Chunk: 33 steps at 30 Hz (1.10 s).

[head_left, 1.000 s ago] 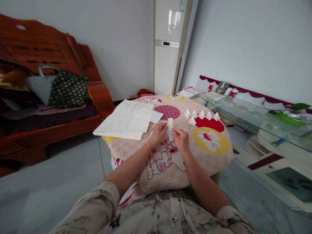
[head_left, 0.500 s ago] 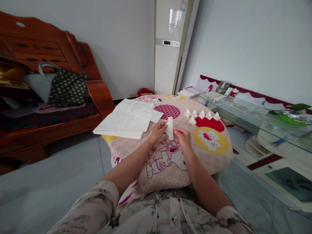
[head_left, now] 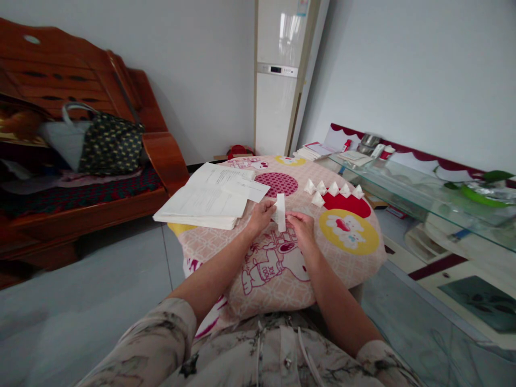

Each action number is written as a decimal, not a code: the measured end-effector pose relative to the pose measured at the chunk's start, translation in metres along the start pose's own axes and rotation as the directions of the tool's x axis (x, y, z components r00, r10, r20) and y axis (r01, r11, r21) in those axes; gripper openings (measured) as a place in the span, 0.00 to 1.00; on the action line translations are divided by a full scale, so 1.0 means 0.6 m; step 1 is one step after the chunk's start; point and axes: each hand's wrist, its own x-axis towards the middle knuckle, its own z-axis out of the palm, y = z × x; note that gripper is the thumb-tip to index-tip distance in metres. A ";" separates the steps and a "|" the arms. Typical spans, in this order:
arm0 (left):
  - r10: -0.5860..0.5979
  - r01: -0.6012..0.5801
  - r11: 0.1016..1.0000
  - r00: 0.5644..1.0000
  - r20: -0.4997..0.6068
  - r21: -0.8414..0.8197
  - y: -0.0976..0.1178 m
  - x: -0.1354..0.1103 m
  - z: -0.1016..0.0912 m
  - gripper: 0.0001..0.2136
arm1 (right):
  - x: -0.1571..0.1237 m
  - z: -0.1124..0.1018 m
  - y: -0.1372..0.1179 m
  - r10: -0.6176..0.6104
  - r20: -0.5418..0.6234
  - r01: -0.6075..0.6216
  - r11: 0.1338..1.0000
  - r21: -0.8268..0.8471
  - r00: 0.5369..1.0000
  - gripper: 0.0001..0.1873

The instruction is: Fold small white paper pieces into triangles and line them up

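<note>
A narrow strip of folded white paper (head_left: 281, 213) stands upright between my hands, over the cloth-covered table. My left hand (head_left: 262, 215) pinches its left side, with the fingers closed. At the strip's right edge, my right hand (head_left: 301, 224) has thumb and fingertips pressed together on the paper. To the left lies a stack of printed paper sheets (head_left: 205, 199), with a smaller loose sheet (head_left: 250, 189) over its right part. Several small folded paper pyramids (head_left: 333, 188) sit in a group at the right far side of the table.
A patterned cloth (head_left: 258, 301) covers the round table. Along the right runs a glass-topped cabinet (head_left: 419, 199) bearing papers, tins and a green dish. A wooden sofa (head_left: 161, 161) with bags stands at the left, and a tall white air conditioner (head_left: 276, 107) at the back.
Almost nothing differs. Both hands keep their pinch on the paper strip, and the view has shifted very slightly.
</note>
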 end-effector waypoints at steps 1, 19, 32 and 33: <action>-0.001 0.001 1.000 1.000 0.000 0.001 0.001 0.000 0.000 0.08 | 0.000 0.000 0.000 0.001 0.004 -0.001 1.000 -0.005 1.000 0.14; 0.099 -0.103 0.991 0.994 0.049 0.089 0.001 -0.002 -0.005 0.09 | 0.003 -0.006 -0.004 0.141 0.049 -0.148 0.972 0.184 0.989 0.13; 0.328 -0.362 0.881 0.931 0.157 0.306 0.049 -0.020 0.000 0.10 | 0.006 -0.012 -0.017 -0.336 0.084 0.333 0.810 -0.483 0.938 0.12; 0.350 -0.383 0.868 0.923 0.158 0.315 0.052 -0.022 0.001 0.10 | 0.004 -0.013 -0.022 -0.391 0.102 0.383 0.756 -0.531 0.915 0.12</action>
